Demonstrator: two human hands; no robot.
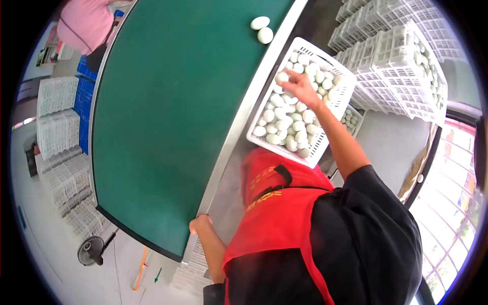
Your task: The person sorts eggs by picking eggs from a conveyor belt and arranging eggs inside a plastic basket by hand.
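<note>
A pale egg (282, 77) is pinched in the fingertips of my right hand (301, 89), just above the upper left part of a white plastic crate (325, 57). Many pale green and white eggs (284, 122) fill that crate. My left hand (201, 222) grips the metal rim (219, 170) of the green table at its near end, the fingers partly hidden by the edge. Two eggs (265, 35) lie together on the green surface (168, 112) near the far right rim.
Stacked white crates (391, 56) with eggs stand at right. Another egg crate (351, 122) sits low behind mine. Across the table are a person in pink (86, 23), white crates (58, 134) and blue crates (84, 96). A black fan (91, 250) stands at lower left.
</note>
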